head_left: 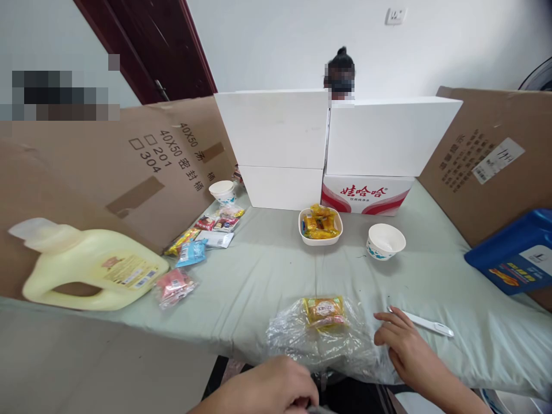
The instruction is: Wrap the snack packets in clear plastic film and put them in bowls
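Note:
My left hand [273, 384] is low at the table's front edge, fingers curled; a greyish bit shows beneath them, but I cannot make out what it is. My right hand [402, 344] hovers or rests at the right end of a clear plastic bag [297, 339], fingers bent and apart, with nothing seen in them. Just beyond its fingertips lies a white plastic knife-like utensil [431, 325], partly hidden behind the hand. A yellow-wrapped snack packet [324, 311] sits on the crumpled bag between my hands.
Behind stand a white bowl of yellow packets [320, 240], a paper bowl [385, 241] and white boxes [280, 138]. At left lie a yellow jug [92, 267] and several snack packets [192, 253]. A blue bottle [513, 253] leans at right. Cardboard [181, 155] walls the side; a person's head shows behind.

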A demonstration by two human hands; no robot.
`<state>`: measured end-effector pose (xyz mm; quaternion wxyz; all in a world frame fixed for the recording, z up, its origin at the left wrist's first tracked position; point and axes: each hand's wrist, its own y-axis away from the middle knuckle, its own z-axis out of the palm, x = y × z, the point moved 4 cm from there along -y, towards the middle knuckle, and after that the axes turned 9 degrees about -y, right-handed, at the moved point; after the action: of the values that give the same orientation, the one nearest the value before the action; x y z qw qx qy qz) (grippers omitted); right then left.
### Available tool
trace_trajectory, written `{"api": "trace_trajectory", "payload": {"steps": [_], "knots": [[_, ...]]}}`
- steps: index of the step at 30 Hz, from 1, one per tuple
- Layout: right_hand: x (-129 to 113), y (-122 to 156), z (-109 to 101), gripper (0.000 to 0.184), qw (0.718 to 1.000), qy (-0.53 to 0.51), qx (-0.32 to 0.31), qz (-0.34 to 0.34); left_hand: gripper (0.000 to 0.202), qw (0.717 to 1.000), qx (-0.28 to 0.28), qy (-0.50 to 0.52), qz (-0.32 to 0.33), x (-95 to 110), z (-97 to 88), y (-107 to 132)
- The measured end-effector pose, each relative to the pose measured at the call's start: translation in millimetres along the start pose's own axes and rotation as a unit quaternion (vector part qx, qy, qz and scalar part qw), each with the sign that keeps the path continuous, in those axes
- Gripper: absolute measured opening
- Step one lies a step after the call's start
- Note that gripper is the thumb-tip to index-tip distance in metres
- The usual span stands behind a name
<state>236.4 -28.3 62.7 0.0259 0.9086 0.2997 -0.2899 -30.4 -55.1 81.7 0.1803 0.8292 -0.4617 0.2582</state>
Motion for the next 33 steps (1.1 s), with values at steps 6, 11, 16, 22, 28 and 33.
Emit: {"api": "trace_trajectory", "payload": {"steps": [6,11,16,22,28,33], "knots": [[-42.7,-20.1,14.7,0.034,0.998,-0.059,-0.008,0.007,0.018,0.981,0.163,-0.089,-0.059,0.2,-13.1,-32.8],[-43.8,-19.1,52.6,0.021,0.997,0.035,-0.051,0.052,0.026,0.944,0.24,-0.207,-0.091,-25.5,1.8,-53.4],[-28.2,-25.8,53.2,0.015,0.997,0.034,-0.025,0.069,0.057,0.934,0.206,-0.23,-0.179,-55.0,-0.3,-62.7],[-1.2,-59.5,34.0,0.023,0.988,-0.031,0.146,0.029,0.05,0.952,0.175,-0.198,-0.155,-64.2,-7.4,-69.0],[39.4,-70.9,68.5,0.048,0.984,0.1,0.134,0.058,0.047,0.962,0.174,-0.156,-0.138,-87.7,-19.4,-47.4],[48.1,-69.9,84.9,0.058,0.977,0.163,0.109,0.078,0.041,0.918,0.326,-0.118,-0.194,-134.4,-73.4,-28.6]]}}
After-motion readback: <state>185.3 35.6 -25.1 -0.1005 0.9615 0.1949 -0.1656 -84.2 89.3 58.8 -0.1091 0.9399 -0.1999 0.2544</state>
